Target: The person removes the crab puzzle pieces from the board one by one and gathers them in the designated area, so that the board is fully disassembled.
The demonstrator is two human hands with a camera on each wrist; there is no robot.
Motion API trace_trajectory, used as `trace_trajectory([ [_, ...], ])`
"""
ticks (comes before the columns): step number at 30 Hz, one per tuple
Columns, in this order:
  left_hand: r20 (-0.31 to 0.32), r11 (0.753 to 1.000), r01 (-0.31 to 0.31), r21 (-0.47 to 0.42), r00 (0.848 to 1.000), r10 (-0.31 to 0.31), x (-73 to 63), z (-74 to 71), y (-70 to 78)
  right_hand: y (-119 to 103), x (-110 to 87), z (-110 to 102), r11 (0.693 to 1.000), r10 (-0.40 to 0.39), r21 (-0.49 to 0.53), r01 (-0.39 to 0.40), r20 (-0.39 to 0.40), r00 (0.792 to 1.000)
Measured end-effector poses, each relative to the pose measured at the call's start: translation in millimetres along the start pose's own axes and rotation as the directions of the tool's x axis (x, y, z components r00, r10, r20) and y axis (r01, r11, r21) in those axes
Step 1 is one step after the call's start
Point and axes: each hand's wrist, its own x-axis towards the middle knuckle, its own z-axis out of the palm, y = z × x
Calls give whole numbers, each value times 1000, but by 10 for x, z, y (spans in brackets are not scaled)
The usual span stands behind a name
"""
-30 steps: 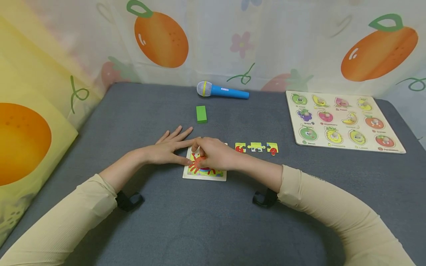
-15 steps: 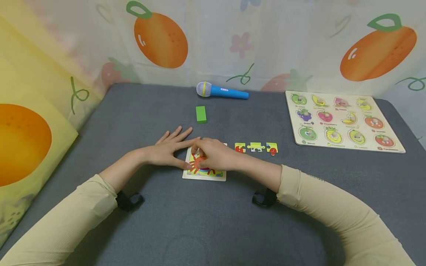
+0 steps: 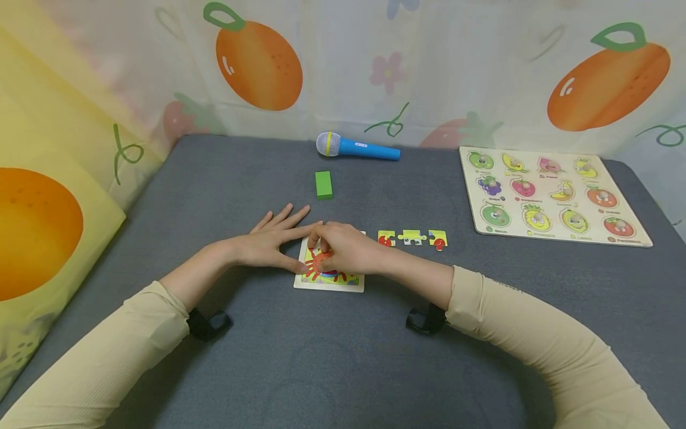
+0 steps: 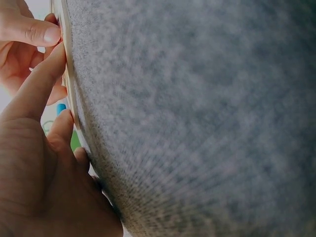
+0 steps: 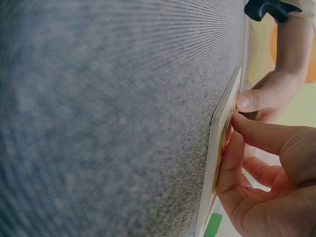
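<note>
The person's right hand reaches in over a small crab puzzle board, covering its upper right part. Its thumb and index finger are bent, with their tips down on the printed surface; whether a piece sits between them cannot be told. The puzzle lies directly beneath this hand, flat on the table, with red crab legs showing in front of the fingers.

The left hand lies to the left of the board, holding nothing, its fingers spread. Its thumb touches the board's left border, and its index finger stretches toward the upper edge, the tip close to the right hand's fingers. The board thus lies between the two hands.

Just to the right of the board, beyond the right wrist, three loose pieces lie in a row: a left piece with red on it, a middle piece and a right piece, also partly red.

Farther out, a green block lies beyond the left fingertips, and behind it a blue toy microphone lies on its side. A fruit board lies at the far right, its fruits in three rows of four. A curtain printed with oranges hangs behind the table.
</note>
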Motion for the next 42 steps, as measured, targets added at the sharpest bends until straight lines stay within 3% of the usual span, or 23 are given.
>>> trace_trajectory([
  [20, 1, 1000, 9, -11, 1000, -9, 0, -1, -5, -1, -4, 8, 999, 44, 12, -44, -14, 999],
  [42, -7, 1000, 19, -17, 1000, -19, -4, 4, -1, 3, -10, 17, 998, 13, 56, -11, -37, 999],
])
